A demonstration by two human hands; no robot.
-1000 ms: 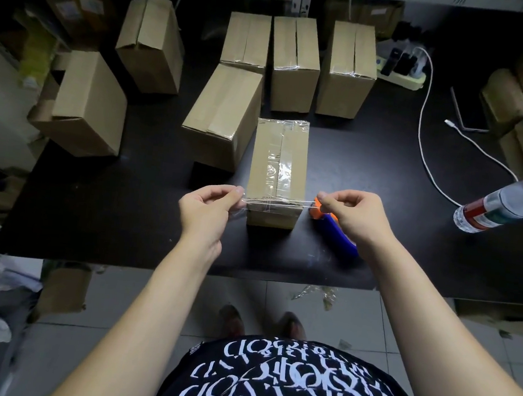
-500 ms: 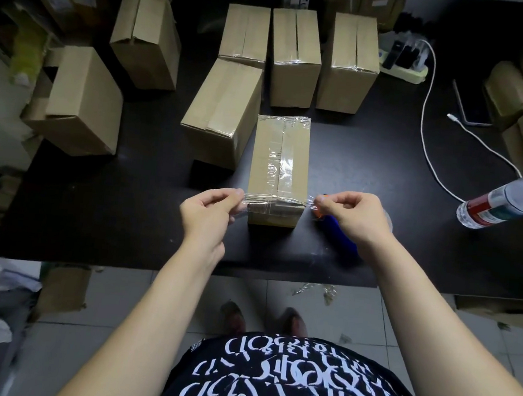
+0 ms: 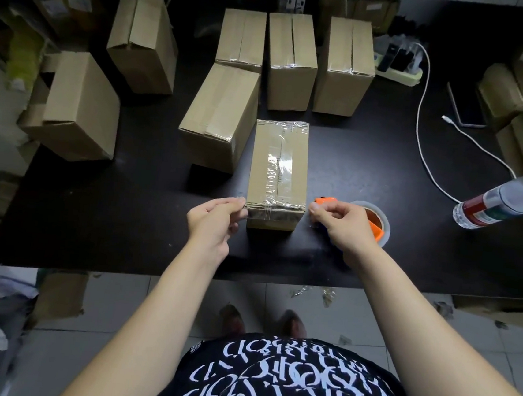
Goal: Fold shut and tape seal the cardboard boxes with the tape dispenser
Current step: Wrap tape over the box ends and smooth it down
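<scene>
The black table fills the middle of the frame. On it, the row of sealed boxes at upper centre shows the finish you want. The box you are working on stands at centre, flaps folded down, with a clear band already along its top seam and another across its far edge. The tape dispenser lies on the table just right of the box, partly hidden behind your wrist. Your left hand is pinched on the left end of a tape strip at the box's near left corner. Your right hand is curled at the near right corner and, as far as the clear film lets anyone tell, is pinching the other end. The strip sits across the near top edge and laps onto the front face. To finish this band well, pull both ends evenly so the film stays flat, then wrap each end round its corner and down onto the side wall. Rub from the middle outward to drive out creases. The likely fault is a slack end folding onto itself, so press one side down fully before you release the other.
</scene>
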